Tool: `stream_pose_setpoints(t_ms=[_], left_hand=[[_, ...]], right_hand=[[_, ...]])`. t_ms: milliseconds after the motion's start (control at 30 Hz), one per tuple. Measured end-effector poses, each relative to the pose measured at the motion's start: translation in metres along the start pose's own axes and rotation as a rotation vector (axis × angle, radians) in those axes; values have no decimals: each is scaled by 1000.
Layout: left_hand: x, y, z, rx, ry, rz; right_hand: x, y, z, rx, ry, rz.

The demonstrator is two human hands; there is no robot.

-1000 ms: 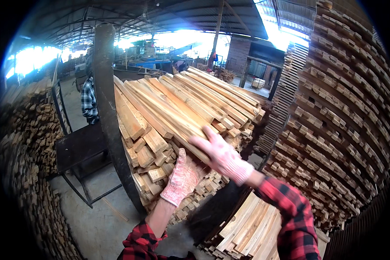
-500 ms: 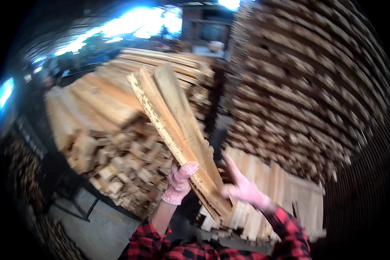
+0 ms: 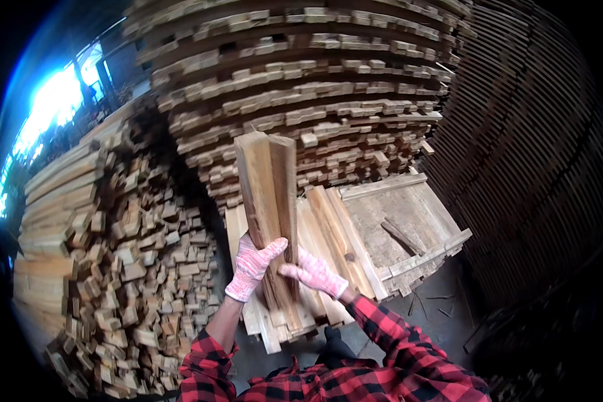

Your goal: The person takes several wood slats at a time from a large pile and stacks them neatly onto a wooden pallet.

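A bundle of rough wooden boards [image 3: 266,187] stands nearly upright between my hands, above a low stack of planks [image 3: 342,238]. My left hand [image 3: 251,266], in a pink-and-white knit glove, grips the bundle's left side with the thumb across its front. On the other side my right hand [image 3: 315,273], gloved alike, is closed against the boards' right edge; its fingertips are partly hidden. The lower ends of the boards come down close to the planks, and I cannot tell whether they touch.
A tall layered stack of boards [image 3: 308,87] rises behind the low one. Left of me lies a big pile of lumber with its cut ends [image 3: 141,268] showing. A dark slatted stack [image 3: 509,147] stands at right. A loose stick [image 3: 402,238] lies on the low stack's right part.
My view has swung right, from the lumber pile to the low plank stack. The boards have gone from slanting to nearly upright, and my right hand has closed against them.
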State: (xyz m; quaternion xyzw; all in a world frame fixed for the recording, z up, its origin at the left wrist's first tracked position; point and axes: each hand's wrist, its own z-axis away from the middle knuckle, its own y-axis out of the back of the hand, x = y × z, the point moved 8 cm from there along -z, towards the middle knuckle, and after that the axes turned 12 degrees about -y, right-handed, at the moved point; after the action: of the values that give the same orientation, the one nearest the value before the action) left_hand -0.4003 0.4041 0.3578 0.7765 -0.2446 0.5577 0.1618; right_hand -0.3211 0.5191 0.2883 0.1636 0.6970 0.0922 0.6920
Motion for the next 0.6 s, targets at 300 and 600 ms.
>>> stream_pose_setpoints(t_ms=[300,600], left_hand=[[-241,-121,-4,128,616,449],[-300,-241,10,102,771,522]], right_hand=[[101,122,60,291,-407,-23],[185,170,80,228,-697,223]])
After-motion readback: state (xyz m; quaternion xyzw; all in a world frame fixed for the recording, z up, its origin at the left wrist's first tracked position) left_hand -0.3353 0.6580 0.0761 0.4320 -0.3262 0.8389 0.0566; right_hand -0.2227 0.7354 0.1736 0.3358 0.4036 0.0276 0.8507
